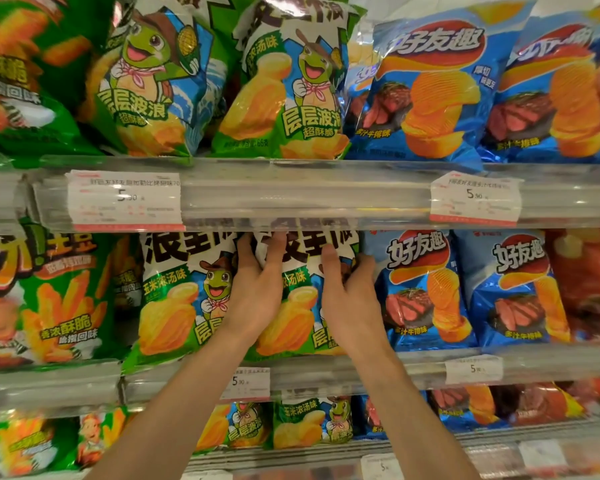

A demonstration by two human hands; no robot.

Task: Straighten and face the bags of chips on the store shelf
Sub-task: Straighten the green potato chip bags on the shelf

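Both hands are pressing on one green turtle-print chip bag (298, 299) on the middle shelf.

The left hand (257, 289) is lying flat on the bag's upper left, fingers stretched up and nearly together, tips reaching under the clear price rail (291, 199); the right hand (350, 299) is lying on its right edge, thumb forward and fingers curling behind that edge, so neither hand is closing fully. The bag is standing upright and facing out, touching a matching green bag (181, 299) on its left and a blue steak-flavour bag (426, 289) on its right, leaving no side room. Its top is tucked behind the rail above, and its base is sitting just behind the lower shelf lip (343, 372), where white price tags are hanging. Packed rows of bags are filling the shelves above and below.
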